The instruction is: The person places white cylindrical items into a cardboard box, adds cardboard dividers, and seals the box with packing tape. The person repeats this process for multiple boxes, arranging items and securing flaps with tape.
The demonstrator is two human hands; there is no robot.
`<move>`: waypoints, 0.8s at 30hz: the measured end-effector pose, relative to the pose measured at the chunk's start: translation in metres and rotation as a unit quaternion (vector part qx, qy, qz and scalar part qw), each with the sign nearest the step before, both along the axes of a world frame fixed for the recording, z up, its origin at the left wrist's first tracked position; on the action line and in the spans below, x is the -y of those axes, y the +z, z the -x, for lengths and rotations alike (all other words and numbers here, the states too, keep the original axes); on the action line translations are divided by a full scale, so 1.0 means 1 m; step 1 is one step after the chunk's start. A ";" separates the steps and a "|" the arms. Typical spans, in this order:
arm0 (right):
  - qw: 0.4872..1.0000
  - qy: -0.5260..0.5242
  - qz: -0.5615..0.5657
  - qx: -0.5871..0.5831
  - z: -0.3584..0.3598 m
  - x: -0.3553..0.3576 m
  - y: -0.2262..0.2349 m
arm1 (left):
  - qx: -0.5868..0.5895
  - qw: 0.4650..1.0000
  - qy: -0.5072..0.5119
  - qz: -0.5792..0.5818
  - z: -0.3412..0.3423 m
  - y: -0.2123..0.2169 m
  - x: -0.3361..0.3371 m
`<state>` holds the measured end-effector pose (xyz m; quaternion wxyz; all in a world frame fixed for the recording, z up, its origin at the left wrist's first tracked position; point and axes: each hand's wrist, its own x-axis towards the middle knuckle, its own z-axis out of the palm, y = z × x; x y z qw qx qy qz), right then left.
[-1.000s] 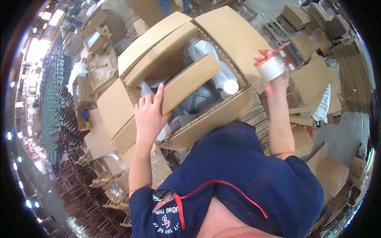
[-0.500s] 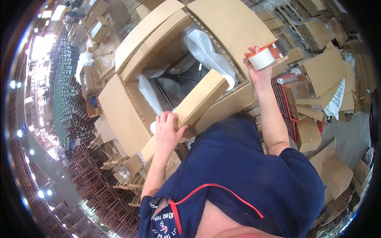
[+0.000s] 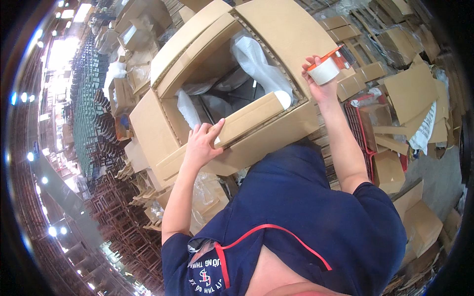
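A large cardboard box (image 3: 256, 150) stands in front of me with its flaps spread. Inside lie dark legs or bars, a dark panel and white foam wrap (image 3: 254, 56). Along the near wall sits a long folded cardboard strip (image 3: 256, 114) with a white rounded piece at its right end. My left hand (image 3: 201, 144) straddles the strip toward its left part, fingers on the far side and thumb on the near side. Beyond the right flap, my right hand (image 3: 321, 86) grips an orange tape dispenser (image 3: 341, 60) carrying a wide roll of pale tape (image 3: 324, 72).
Flattened cardboard (image 3: 412, 91) and scraps are heaped at the right, beside a red metal frame (image 3: 363, 135). Stacked brown chair frames (image 3: 118, 212) and green ones fill the left. Smaller open boxes (image 3: 118, 96) stand beyond the left flap.
The cardboard strip has gone from lying slantwise over the opening to resting along the near wall. My left hand has shifted with it; the right hand still holds the dispenser.
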<state>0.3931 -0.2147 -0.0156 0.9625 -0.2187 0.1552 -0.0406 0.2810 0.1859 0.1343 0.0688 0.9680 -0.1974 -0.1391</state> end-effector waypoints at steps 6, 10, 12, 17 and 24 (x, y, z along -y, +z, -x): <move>1.000 0.011 -0.008 -0.005 0.001 0.007 -0.004 | -0.001 1.000 -0.022 0.020 -0.001 -0.015 -0.004; 1.000 0.014 0.023 -0.001 0.003 -0.005 -0.004 | 0.029 0.996 -0.050 0.072 -0.015 -0.051 0.014; 0.999 0.027 0.033 0.007 -0.001 -0.008 -0.003 | 0.009 0.997 -0.058 0.042 -0.029 -0.057 0.035; 0.996 0.064 0.044 0.036 -0.001 0.013 -0.014 | 0.047 0.993 0.007 0.109 0.003 -0.067 0.037; 0.985 0.039 0.166 0.016 0.009 -0.005 -0.009 | -0.206 0.973 0.104 0.021 0.011 -0.041 -0.053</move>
